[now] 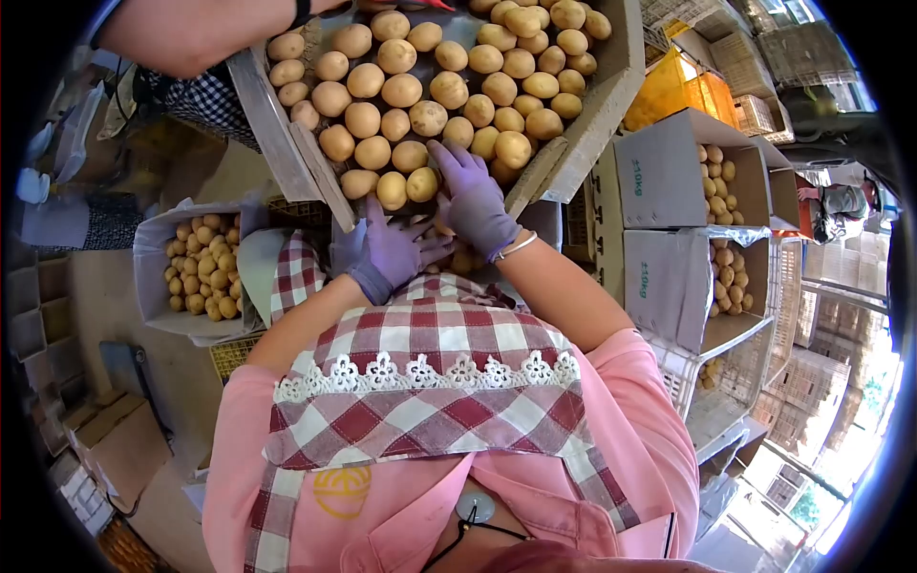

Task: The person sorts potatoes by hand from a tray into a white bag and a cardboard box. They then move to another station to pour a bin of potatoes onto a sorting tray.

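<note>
Potatoes (401,91) lie spread over a sorting tray with wooden sides (597,105), most of them in a single layer. My left hand (392,250), in a purple-grey glove, is at the tray's narrow near end with its fingers spread, one fingertip near a potato (392,190). My right hand (475,202), gloved alike, reaches over the near end with fingers stretched out against the potatoes. Its thumb is close to another potato (422,184). Neither hand visibly grips a potato. Below the hands, more potatoes (463,260) are partly hidden.
A lined box of potatoes (205,267) stands at left. On the right are cardboard boxes (664,177) holding potatoes, and stacked crates (812,382). Another person's arm (201,33) extends over the tray's far left. An orange bag (683,86) lies beyond the tray's right side.
</note>
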`<state>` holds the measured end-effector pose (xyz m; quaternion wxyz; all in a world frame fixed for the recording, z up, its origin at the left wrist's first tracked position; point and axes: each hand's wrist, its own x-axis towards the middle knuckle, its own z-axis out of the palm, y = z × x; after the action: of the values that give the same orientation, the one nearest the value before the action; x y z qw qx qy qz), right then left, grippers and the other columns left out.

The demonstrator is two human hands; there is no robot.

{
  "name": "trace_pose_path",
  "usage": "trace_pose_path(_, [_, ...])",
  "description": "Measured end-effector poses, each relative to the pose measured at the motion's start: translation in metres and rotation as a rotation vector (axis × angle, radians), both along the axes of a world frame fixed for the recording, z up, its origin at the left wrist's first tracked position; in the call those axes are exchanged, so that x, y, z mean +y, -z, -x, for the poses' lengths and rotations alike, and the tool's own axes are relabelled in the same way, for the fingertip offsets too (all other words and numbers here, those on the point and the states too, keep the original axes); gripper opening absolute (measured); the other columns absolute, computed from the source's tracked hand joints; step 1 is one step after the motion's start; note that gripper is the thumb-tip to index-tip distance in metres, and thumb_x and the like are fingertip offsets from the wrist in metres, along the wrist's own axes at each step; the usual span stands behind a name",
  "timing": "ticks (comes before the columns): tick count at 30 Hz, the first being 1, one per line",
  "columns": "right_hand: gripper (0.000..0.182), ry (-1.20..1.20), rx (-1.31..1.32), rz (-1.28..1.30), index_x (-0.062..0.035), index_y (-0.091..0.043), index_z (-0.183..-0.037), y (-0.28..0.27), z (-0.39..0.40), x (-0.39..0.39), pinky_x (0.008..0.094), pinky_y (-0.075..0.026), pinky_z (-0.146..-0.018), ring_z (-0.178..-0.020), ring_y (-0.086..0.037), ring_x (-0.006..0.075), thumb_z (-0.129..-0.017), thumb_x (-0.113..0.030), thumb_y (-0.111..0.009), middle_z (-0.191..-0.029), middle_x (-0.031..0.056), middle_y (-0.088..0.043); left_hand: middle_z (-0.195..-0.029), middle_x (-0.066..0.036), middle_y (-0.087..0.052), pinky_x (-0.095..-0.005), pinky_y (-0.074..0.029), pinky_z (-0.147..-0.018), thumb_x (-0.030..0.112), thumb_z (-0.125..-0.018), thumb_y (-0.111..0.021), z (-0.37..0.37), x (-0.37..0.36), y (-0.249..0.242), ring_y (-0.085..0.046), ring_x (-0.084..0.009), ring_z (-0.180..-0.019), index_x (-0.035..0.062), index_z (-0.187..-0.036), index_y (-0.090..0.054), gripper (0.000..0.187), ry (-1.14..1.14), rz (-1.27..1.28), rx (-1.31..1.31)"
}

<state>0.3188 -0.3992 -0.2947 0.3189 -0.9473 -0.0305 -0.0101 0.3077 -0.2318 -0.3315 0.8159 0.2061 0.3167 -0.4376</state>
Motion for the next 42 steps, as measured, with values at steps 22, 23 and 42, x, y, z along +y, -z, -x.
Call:
trace_pose_path(22, [0.051, -0.116, -0.261, -0.149, -0.0133, -0.057, -0.123, -0.041, -0.001, 0.014, 0.0405, -0.05, -0.086, -0.102, -0.058, 0.0338, -0.074, -0.017, -0.072, -0.115, 0.0155, -0.058, -0.137, -0.018, -0.045, -0.0552, -0.041, -0.101, 0.079, -0.083, -0.031, -0.002, -0.001, -0.015, -0.049, -0.041, -0.119, 0.0079, -0.141, -0.035, 0.091, -0.082, 0.024, -0.124])
trace_pose_path(23, [0.051, -0.055, -0.298, -0.29, -0.0091, -0.058, -0.122, -0.055, 0.004, -0.004, 0.0391, -0.05, -0.086, -0.101, -0.059, 0.0327, -0.074, -0.015, -0.072, -0.112, 0.0155, -0.06, -0.136, -0.019, -0.046, -0.0551, -0.039, -0.102, 0.078, -0.084, -0.032, -0.002, -0.001, -0.019, -0.049, -0.0412, -0.118, 0.0071, -0.141, -0.035, 0.091, -0.074, -0.016, -0.124])
trace_pose_path(42, [0.075, 0.106, 0.137, 0.685, -0.008, -0.036, -0.143, -0.031, -0.063, 0.005, 0.0556, -0.031, -0.106, -0.135, -0.031, 0.0448, -0.081, -0.042, -0.061, -0.149, 0.0236, -0.028, -0.144, -0.016, -0.036, -0.0681, -0.029, -0.103, 0.058, -0.085, -0.056, 0.006, 0.011, -0.003, -0.033, -0.0427, -0.132, 0.0154, -0.143, -0.033, 0.075, -0.057, -0.098, -0.004])
